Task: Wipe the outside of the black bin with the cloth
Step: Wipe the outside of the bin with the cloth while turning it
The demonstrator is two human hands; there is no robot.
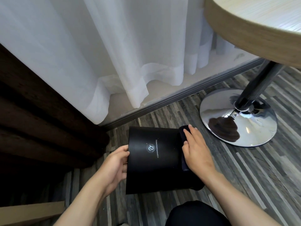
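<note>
The black bin (154,159) lies tipped on its side over the striped floor (244,168), just ahead of the person's knee. The left hand (114,165) grips its left edge, fingers curled round out of sight. The right hand (197,149) lies flat, fingers extended, pressing the dark cloth (183,132) against the bin's right side. A hard stroke could roll the bin out of that one-sided hold, or bunch the cloth. Farther off, the chrome table base (239,118) stands near enough for a wide sweep to knock it.

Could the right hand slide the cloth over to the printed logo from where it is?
Probably yes: the right hand presses the cloth flat on the black bin, and the bare wall to the logo looks unobstructed.
</note>
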